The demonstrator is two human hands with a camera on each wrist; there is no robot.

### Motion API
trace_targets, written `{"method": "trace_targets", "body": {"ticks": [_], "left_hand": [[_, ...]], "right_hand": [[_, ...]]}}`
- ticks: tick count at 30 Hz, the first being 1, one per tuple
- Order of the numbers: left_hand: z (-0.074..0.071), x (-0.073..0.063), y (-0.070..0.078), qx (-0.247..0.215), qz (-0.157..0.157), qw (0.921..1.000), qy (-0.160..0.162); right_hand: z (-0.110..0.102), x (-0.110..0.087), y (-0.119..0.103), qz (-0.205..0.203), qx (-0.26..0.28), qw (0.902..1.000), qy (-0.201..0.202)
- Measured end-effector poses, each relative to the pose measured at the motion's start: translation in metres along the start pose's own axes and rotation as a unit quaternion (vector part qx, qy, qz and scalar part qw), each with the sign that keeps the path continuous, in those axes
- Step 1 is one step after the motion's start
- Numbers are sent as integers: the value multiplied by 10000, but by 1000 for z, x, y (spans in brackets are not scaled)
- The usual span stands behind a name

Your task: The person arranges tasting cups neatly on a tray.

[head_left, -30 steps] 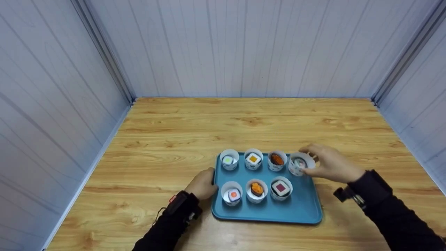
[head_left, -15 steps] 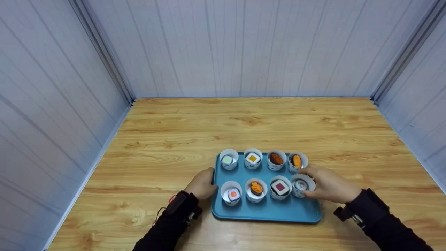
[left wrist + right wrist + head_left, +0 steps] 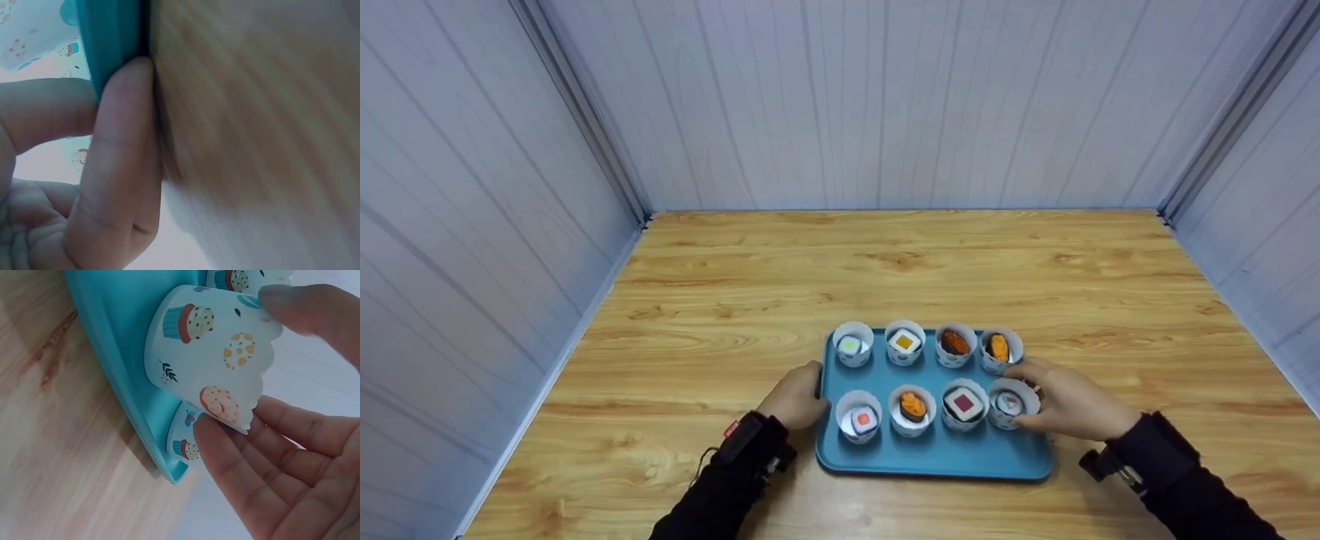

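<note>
My left hand (image 3: 795, 397) pinches the left rim of the blue tray (image 3: 915, 460); in the left wrist view the thumb and a finger (image 3: 121, 129) lie on either side of the tray's edge. With thumb and fingertips my right hand (image 3: 1069, 401) holds a paper cup (image 3: 205, 354) by its scalloped upper part, at the right end of the tray's near row. That cup has printed cupcakes and doughnuts, and a pale sushi piece (image 3: 1009, 403) sits inside. Directly behind it stands a cup with an orange-topped sushi piece (image 3: 998, 347).
Several more cups with sushi pieces stand in two rows, among them one with a red-centred white piece (image 3: 964, 403) and one with dark orange roe (image 3: 955, 343). The tray lies on a wooden table (image 3: 720, 300) enclosed by pale panels (image 3: 847, 105).
My right hand has moved the cup from the back right corner toward the near row, uncovering the orange-topped cup behind, and has lowered it slightly. My left hand stays on the tray.
</note>
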State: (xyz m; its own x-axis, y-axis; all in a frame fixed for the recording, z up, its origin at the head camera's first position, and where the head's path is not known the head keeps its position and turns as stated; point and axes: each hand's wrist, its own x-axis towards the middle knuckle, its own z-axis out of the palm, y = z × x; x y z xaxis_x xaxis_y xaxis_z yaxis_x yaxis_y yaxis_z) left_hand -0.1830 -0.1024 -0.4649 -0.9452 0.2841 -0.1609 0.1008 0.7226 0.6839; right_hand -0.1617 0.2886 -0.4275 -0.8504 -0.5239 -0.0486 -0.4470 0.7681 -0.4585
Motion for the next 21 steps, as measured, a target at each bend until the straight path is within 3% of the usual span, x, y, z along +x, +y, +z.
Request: {"method": "trace_targets", "body": {"ticks": [6,9,14,21], "left_hand": [[0,0,2,31,-103,9999,-6],[-1,0,3,138,-207,9997,-29],[-7,-2,5,303,-349,9989,45],[-23,-7,10,429,-119,9957,807]], "right_hand": [[-5,1,2,243,209,9993,-178],[-9,2,5,158,291,9994,-54],[-16,5,10,-141,357,9966,732],[-27,14,22,-150,208,9770,2117]]}}
